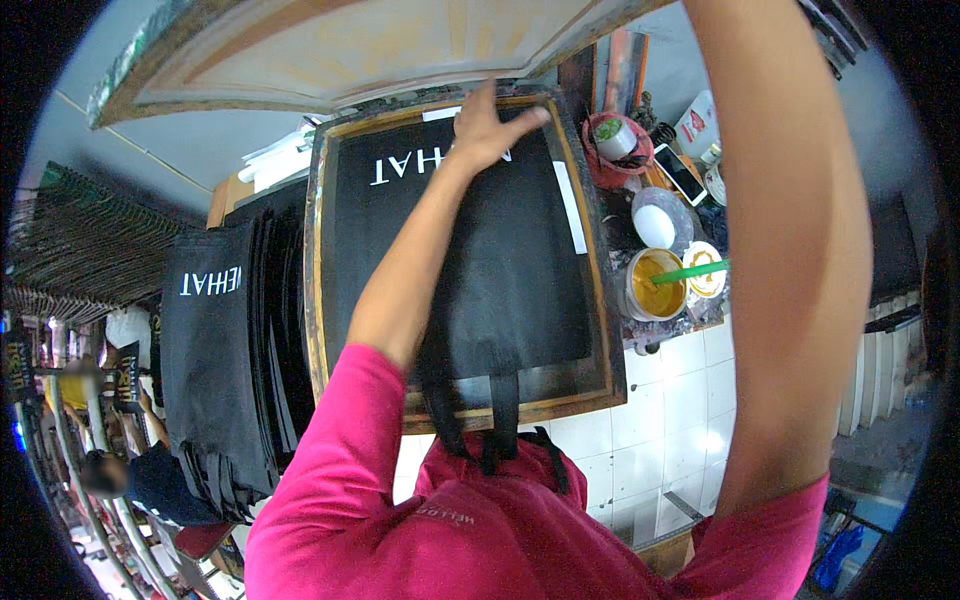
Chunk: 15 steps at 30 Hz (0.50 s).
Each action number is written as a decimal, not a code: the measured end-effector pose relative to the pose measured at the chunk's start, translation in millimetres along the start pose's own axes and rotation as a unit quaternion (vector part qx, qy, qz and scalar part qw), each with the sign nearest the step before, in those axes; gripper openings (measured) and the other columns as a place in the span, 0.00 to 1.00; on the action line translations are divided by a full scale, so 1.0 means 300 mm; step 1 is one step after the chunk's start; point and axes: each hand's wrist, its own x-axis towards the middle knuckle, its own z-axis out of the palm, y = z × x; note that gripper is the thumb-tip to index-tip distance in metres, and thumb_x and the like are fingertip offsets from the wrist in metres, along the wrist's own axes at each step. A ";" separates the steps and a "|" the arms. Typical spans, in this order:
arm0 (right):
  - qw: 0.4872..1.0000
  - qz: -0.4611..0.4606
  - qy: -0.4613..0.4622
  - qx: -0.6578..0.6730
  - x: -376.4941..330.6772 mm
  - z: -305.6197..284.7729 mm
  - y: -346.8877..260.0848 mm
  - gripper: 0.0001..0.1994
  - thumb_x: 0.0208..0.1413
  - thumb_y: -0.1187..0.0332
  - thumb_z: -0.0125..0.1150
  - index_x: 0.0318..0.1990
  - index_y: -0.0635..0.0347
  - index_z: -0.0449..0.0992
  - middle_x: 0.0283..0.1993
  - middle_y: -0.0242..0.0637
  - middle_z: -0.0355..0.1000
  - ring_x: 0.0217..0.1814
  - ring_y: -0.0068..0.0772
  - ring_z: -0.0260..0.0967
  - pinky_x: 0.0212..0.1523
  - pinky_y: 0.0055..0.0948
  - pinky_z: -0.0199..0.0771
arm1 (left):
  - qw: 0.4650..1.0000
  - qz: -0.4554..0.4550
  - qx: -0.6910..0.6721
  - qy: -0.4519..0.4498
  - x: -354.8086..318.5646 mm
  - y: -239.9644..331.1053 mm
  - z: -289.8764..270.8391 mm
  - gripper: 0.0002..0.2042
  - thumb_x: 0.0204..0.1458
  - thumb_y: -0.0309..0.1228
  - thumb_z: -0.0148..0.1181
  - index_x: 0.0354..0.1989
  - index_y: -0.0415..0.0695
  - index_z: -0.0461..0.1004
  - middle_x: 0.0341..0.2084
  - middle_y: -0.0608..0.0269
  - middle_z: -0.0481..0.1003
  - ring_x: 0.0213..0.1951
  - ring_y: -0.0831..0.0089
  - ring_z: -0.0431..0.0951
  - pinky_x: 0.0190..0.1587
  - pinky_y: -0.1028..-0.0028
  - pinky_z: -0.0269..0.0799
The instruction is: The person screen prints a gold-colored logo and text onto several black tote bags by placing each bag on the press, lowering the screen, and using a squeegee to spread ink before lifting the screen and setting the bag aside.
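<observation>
A black fabric tote bag with white printed lettering lies flat on a wood-edged printing board, its straps hanging over the near edge. My left hand rests near the bag's far edge, fingers stretched and thumb spread out to the right, covering part of the lettering. Above the board's far side, a large framed screen is tilted up. My right arm reaches up past the top edge of the picture, so the right hand is hidden from sight.
Left of the board hangs a stack of black bags. On the right stand a tub of yellow-brown paint with a green stick, a white lid, a phone and a red basin. Another person is at the far left.
</observation>
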 end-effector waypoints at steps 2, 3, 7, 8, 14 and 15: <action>0.995 0.085 -0.044 0.003 -0.096 -0.036 -0.072 0.15 0.55 0.58 0.68 0.42 0.60 0.86 0.39 0.50 0.82 0.38 0.45 0.80 0.45 0.43 0.79 | 0.978 0.081 -0.184 0.049 -0.130 0.048 -0.170 0.39 0.59 0.57 0.59 0.67 0.34 0.64 0.58 0.35 0.73 0.62 0.52 0.74 0.65 0.61 0.67; 0.988 0.138 -0.068 0.008 -0.143 -0.053 -0.104 0.15 0.56 0.57 0.67 0.42 0.59 0.86 0.37 0.48 0.82 0.36 0.42 0.80 0.43 0.42 0.79 | 0.915 0.095 -0.391 0.027 -0.225 0.070 -0.246 0.32 0.64 0.51 0.55 0.62 0.30 0.68 0.53 0.39 0.77 0.55 0.54 0.79 0.62 0.61 0.71; 0.995 0.087 0.000 -0.057 -0.382 0.018 -0.246 0.16 0.50 0.56 0.71 0.41 0.57 0.82 0.38 0.49 0.80 0.39 0.54 0.79 0.41 0.46 0.77 | 0.861 0.158 -0.467 0.122 -0.710 0.113 -0.521 0.26 0.71 0.50 0.37 0.54 0.37 0.70 0.50 0.36 0.77 0.50 0.52 0.81 0.60 0.54 0.72; 0.988 0.130 -0.032 -0.070 -0.472 0.048 -0.267 0.17 0.50 0.54 0.71 0.41 0.57 0.81 0.37 0.50 0.79 0.37 0.55 0.78 0.38 0.49 0.76 | 0.807 0.213 -0.547 0.065 -0.803 0.108 -0.544 0.25 0.70 0.53 0.39 0.45 0.41 0.71 0.47 0.39 0.78 0.48 0.55 0.81 0.58 0.55 0.72; 0.992 0.104 -0.068 0.038 -1.005 0.336 -0.372 0.15 0.48 0.58 0.70 0.36 0.58 0.74 0.35 0.41 0.76 0.39 0.47 0.76 0.38 0.45 0.74 | 0.858 -0.260 -0.432 0.097 -1.270 0.003 -0.412 0.12 0.60 0.33 0.61 0.29 0.36 0.79 0.25 0.47 0.82 0.24 0.69 0.82 0.34 0.71 0.77; 0.991 0.091 -0.092 0.023 -1.044 0.380 -0.389 0.16 0.47 0.58 0.72 0.36 0.58 0.75 0.35 0.41 0.76 0.38 0.48 0.76 0.38 0.45 0.74 | 0.841 -0.271 -0.458 0.097 -1.299 -0.023 -0.378 0.11 0.61 0.32 0.61 0.32 0.35 0.78 0.27 0.48 0.83 0.24 0.69 0.82 0.34 0.72 0.77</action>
